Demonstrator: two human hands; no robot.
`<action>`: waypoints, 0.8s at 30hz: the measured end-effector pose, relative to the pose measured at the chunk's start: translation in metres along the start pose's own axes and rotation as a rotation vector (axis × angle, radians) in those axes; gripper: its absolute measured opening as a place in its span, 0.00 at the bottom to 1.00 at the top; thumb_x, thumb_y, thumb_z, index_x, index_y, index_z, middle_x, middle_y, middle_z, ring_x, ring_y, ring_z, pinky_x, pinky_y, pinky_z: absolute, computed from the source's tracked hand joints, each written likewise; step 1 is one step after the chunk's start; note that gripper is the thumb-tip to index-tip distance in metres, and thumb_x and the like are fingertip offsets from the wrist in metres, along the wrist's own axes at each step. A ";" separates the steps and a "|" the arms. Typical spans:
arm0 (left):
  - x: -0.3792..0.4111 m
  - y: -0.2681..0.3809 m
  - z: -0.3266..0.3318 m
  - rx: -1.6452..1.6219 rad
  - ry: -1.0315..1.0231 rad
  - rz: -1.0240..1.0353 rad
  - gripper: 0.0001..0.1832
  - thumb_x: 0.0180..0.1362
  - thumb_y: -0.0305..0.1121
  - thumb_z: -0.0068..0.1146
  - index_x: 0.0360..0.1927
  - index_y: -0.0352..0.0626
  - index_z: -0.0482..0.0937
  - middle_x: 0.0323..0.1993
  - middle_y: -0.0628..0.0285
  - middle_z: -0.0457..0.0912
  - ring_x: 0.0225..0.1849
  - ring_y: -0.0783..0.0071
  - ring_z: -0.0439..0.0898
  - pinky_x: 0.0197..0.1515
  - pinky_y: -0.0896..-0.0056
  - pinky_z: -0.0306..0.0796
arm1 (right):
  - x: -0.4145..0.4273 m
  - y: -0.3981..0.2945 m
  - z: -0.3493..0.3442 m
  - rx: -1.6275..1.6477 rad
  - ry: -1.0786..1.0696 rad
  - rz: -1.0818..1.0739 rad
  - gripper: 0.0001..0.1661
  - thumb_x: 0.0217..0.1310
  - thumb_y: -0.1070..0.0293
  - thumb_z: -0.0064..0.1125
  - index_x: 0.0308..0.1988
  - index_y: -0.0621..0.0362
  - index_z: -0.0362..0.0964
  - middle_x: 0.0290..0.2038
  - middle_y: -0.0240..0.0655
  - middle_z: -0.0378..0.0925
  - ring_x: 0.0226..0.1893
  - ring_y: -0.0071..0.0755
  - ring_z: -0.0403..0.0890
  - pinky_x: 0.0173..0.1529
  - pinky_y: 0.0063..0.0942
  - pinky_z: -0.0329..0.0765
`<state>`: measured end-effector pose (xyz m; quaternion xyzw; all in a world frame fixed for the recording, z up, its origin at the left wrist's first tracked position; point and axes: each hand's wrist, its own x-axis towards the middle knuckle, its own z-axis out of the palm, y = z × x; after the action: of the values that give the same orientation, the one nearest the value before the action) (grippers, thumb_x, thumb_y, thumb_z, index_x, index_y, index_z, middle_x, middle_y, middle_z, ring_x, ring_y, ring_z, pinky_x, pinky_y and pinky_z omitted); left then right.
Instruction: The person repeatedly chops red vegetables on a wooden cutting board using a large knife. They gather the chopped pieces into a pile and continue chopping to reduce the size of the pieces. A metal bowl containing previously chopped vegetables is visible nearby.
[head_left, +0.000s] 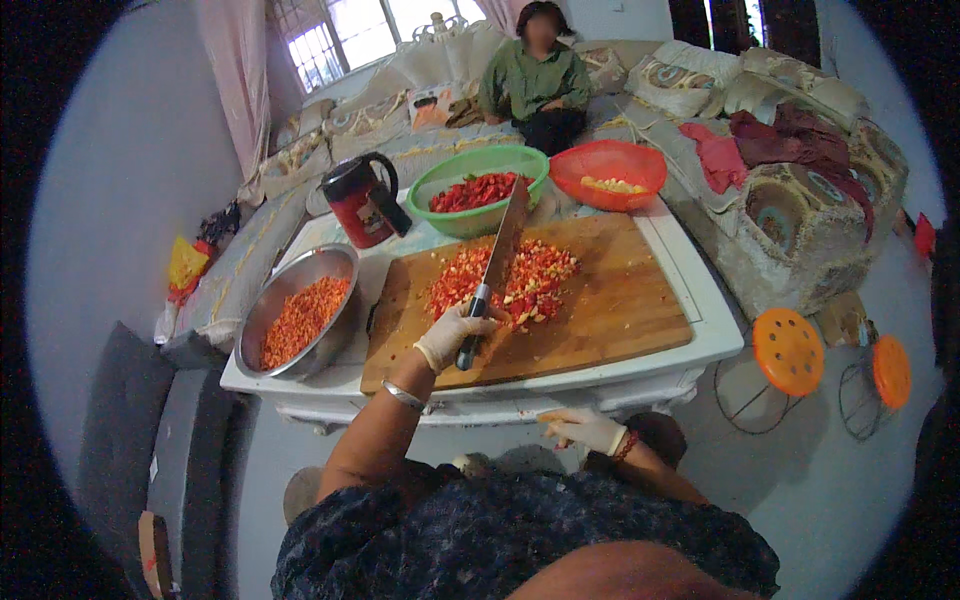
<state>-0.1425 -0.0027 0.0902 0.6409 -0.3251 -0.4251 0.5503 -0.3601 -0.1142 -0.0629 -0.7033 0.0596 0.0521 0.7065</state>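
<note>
My left hand (451, 335), in a pale thin glove, holds the black handle of a kitchen knife (501, 251). The blade points away from me, tilted above a heap of chopped red chilli and pale bits (536, 289). That heap lies on a wooden cutting board (622, 300). My right hand (589, 430), also gloved, hangs by the table's near edge with its fingers loosely apart and nothing visible in them. Left of the board, a steel bowl (347, 277) tilts and holds finely chopped red-orange chilli (304, 322).
Behind the board stand a red-and-black electric kettle (358, 202), a green basin (480, 223) of red chillies and a red basket (600, 196) with pale cloves. A person (536, 75) sits on the sofa beyond. Orange-topped stools (787, 352) stand right of the white table (709, 330).
</note>
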 end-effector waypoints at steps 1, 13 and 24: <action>-0.002 0.007 -0.001 0.044 -0.013 -0.023 0.12 0.46 0.31 0.56 0.34 0.39 0.73 0.17 0.68 0.70 0.16 0.80 0.68 0.21 0.79 0.63 | 0.002 0.001 0.000 0.008 -0.003 0.008 0.22 0.61 0.62 0.42 0.53 0.60 0.61 0.37 0.36 0.73 0.30 0.23 0.75 0.35 0.19 0.73; 0.002 0.006 0.008 0.475 0.133 -0.020 0.12 0.43 0.34 0.61 0.32 0.41 0.75 0.14 0.71 0.67 0.12 0.83 0.64 0.15 0.79 0.58 | 0.016 0.048 -0.008 -0.003 0.080 0.232 0.23 0.58 0.57 0.46 0.49 0.60 0.65 0.35 0.33 0.74 0.25 0.20 0.74 0.28 0.16 0.71; 0.003 0.000 0.014 0.609 0.150 0.146 0.14 0.41 0.33 0.65 0.26 0.42 0.70 0.16 0.72 0.67 0.14 0.85 0.62 0.16 0.82 0.58 | 0.017 0.056 -0.005 -0.081 0.080 0.188 0.21 0.58 0.58 0.47 0.46 0.59 0.67 0.31 0.31 0.75 0.25 0.17 0.73 0.28 0.16 0.70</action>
<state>-0.1537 -0.0111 0.0894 0.7808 -0.4410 -0.2192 0.3846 -0.3525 -0.1193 -0.1211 -0.7241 0.1515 0.0924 0.6664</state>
